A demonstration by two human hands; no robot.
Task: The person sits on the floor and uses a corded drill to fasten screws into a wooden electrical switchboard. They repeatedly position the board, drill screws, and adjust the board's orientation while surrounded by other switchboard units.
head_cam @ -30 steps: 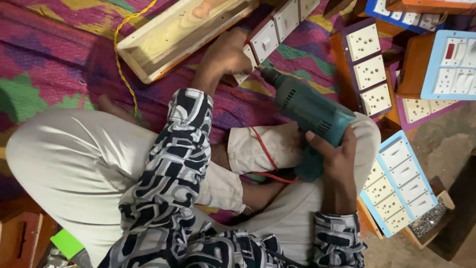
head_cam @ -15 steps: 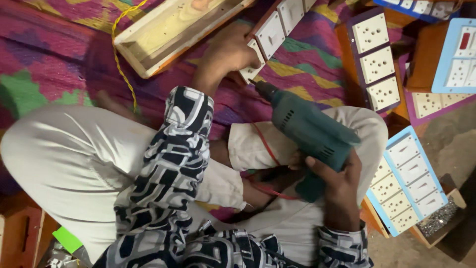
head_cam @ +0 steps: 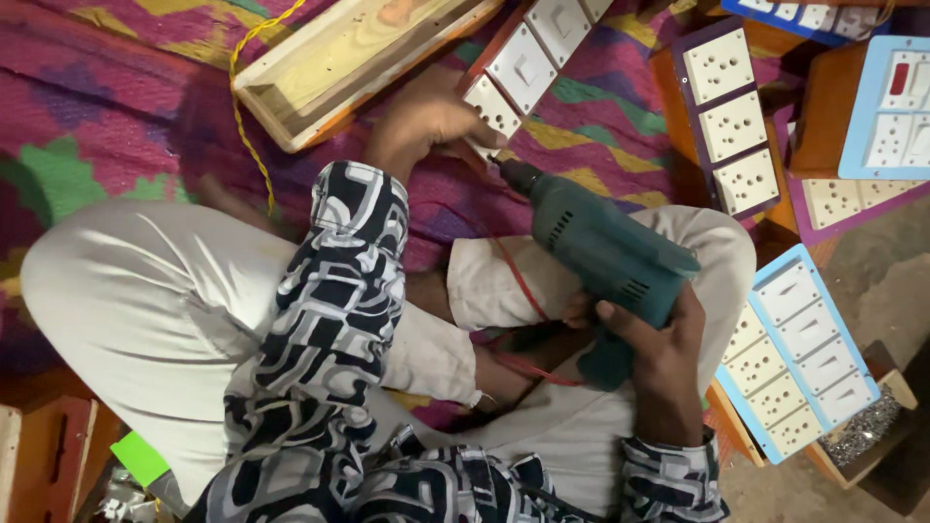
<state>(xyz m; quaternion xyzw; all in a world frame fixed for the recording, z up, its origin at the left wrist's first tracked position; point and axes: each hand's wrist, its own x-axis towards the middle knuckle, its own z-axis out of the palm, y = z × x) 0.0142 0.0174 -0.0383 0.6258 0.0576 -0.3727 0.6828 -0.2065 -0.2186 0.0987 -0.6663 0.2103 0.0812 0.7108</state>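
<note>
Two hands are working one switch panel (head_cam: 523, 63). The left hand (head_cam: 421, 121) is pressing flat on the panel's near end, fingers spread, pinning it. The right hand (head_cam: 654, 344) is clamped on a teal drill (head_cam: 605, 252); its bit, short of the panel a second ago, is now meeting that end, so driving is beginning.

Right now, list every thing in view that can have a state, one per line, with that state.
left hand: pressed on the switchboard, steadying it.
right hand: closed on the drill's grip.
teal electric drill: held tilted, tip at the switchboard's lower end.
switchboard with white sockets and switches: lying face up on the cloth.
wooden box: open, empty.
blue-framed switchboard: lying face up by the knee.
small box of screws: open.
</note>
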